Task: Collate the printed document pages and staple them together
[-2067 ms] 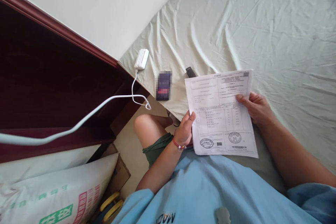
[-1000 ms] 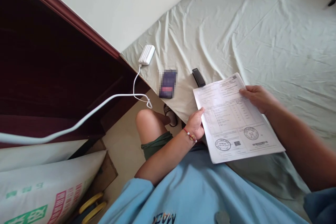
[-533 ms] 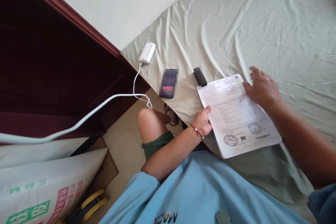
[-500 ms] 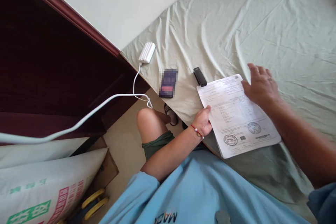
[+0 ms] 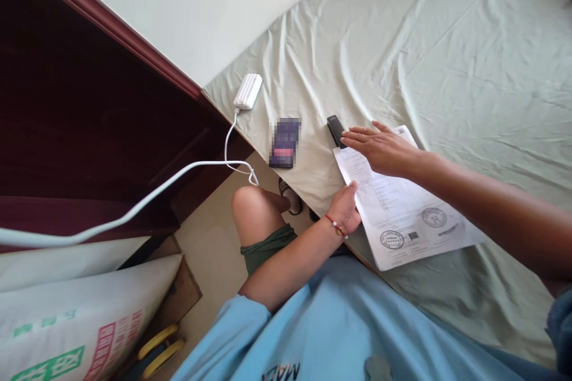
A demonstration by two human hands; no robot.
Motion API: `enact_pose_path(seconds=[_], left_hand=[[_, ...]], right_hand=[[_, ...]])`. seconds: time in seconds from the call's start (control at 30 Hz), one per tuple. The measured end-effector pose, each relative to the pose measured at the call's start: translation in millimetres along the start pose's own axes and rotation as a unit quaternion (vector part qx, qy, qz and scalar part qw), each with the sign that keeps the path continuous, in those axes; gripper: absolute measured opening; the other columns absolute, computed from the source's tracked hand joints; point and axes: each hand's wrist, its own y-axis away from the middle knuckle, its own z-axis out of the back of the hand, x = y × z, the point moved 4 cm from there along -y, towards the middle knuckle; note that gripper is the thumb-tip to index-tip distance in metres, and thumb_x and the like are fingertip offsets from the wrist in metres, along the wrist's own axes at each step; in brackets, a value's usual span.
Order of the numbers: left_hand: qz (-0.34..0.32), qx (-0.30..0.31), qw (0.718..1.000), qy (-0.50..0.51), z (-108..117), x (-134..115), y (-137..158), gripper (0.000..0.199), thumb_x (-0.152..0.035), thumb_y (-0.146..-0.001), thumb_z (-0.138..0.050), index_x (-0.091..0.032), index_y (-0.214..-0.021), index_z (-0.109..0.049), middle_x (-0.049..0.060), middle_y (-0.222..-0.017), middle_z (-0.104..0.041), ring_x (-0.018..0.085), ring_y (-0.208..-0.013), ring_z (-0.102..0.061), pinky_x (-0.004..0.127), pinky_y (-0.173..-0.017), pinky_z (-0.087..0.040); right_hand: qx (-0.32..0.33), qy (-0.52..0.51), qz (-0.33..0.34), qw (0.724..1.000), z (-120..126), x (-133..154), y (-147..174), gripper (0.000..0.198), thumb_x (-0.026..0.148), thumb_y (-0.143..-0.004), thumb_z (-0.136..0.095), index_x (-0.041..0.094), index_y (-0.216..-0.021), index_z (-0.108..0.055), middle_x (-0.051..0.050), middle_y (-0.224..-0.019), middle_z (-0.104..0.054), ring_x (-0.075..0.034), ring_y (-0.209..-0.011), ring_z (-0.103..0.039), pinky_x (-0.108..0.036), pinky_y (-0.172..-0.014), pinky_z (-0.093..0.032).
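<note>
One stack of papers, its sheets too close to count, lies on the bed, with two inked stamps on the top page. One black stapler, one phone and one white box lie beyond. The left hand pinches the papers' left edge. The right hand is open flat above their top, fingertips at the stapler; whether they touch, I cannot tell.

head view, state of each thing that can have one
papers: stacked, stamped, partly covered
left hand: closed on papers' edge
right hand: fingers extended, over papers
black object: lying on cloth
phone: flat, screen blurred
white device: cable attached
cable: looped
cloth: wrinkled
printed sack: bulging
</note>
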Motion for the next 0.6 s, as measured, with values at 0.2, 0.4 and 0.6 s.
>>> enact_pose_path(seconds=[0.2, 0.4, 0.6], left_hand=[[-0.005, -0.006, 1.000, -0.009, -0.1, 2.1, 0.4, 0.031, -0.017, -0.110, -0.052, -0.010, -0.128, -0.076, 0.020, -0.136, -0.079, 0.033, -0.134, -0.075, 0.057, -0.125, -0.053], [-0.006, -0.013, 1.000, -0.017, -2.2, -0.9, 3.9, 0.030, -0.018, -0.111, -0.049, -0.009, -0.119, -0.077, 0.019, -0.121, -0.084, 0.032, -0.135, -0.074, 0.058, -0.130, -0.047], [-0.006, 0.002, 1.000, -0.009, -2.4, -0.3, 3.6, 0.031, -0.017, -0.112, -0.048, -0.009, -0.122, -0.076, 0.018, -0.118, -0.085, 0.030, -0.131, -0.077, 0.052, -0.128, -0.050]], right_hand=[[0.027, 0.002, 0.014, 1.000, 8.0, -4.1, -6.5, 0.079, 0.000, -0.092, -0.047, 0.026, -0.166, -0.057, -0.004, -0.171, -0.055, -0.031, -0.163, -0.047, -0.068, -0.137, -0.025], [-0.005, 0.013, -0.022, 1.000, -4.5, 12.5, -0.9, 0.070, 0.003, -0.098, -0.042, 0.024, -0.161, -0.062, -0.007, -0.169, -0.056, -0.030, -0.160, -0.051, -0.066, -0.138, -0.022], [-0.032, 0.010, -0.040, 0.999, -17.9, 18.7, 5.7, 0.073, 0.000, -0.097, -0.039, 0.021, -0.164, -0.058, -0.010, -0.171, -0.053, -0.029, -0.160, -0.051, -0.068, -0.137, -0.024]])
